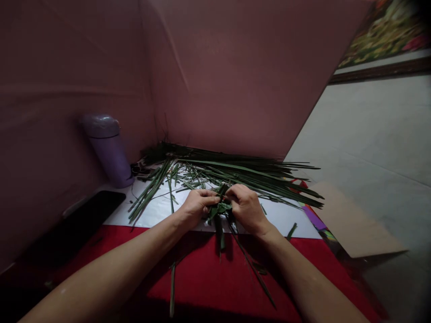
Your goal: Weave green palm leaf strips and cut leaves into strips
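The red-covered worktop (pixel 202 282) carries a flat white sheet (pixel 148 219); a pile of long, dark-green leaf blades (pixel 242 168) lies across its far side. The small green bundle of folded leaf strips (pixel 222 207) is between the hands, at the sheet's near edge. The left hand (pixel 197 205) pinches its left side; the right hand (pixel 245 206) grips its upper right side with bent fingers. Handling: probably light and pliable, prone to splitting at creases. Hold at the folded centre, not the loose tails.

Lt dim, src out of view | soft shadows, red cloth (pixel 202 273) | faint sheen, white sheet (pixel 150 215) | wide-angle stretch, edges blurry, dk corners
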Available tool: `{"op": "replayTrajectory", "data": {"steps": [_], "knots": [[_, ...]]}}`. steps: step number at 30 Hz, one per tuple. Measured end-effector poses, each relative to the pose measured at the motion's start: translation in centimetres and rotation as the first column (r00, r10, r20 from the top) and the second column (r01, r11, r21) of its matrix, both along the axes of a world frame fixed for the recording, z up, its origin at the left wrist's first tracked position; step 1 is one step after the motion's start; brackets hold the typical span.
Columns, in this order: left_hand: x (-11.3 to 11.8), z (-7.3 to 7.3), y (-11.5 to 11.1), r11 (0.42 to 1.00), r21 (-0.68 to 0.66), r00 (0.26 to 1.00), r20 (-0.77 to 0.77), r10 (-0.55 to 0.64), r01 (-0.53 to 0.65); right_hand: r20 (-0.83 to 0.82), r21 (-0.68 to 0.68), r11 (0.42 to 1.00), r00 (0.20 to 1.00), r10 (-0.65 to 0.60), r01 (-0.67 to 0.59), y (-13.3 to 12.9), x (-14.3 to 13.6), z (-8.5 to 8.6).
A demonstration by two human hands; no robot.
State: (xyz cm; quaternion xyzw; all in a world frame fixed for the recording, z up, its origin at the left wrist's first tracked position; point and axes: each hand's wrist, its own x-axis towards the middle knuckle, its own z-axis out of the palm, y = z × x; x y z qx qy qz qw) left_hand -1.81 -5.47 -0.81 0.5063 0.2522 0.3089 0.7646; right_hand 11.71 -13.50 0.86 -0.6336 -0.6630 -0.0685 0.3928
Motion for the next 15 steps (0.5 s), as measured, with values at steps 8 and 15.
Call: {"op": "replayTrajectory", "data": {"steps": [8,15], "knots": [[0.02,-0.07,-0.04,1.0,-0.004,0.999,-0.037,0.027,-0.028,-0.148,-0.073,0.996,0.988,0.047,-0.059,0.14,-0.07,0.12],[0.1,-0.36,0.13,0.999,0.004,0.999,-0.024,0.043,-0.043,-0.232,-0.121,0.988,0.97,0.07,-0.1,0.19,0.05,-0.16]]}}
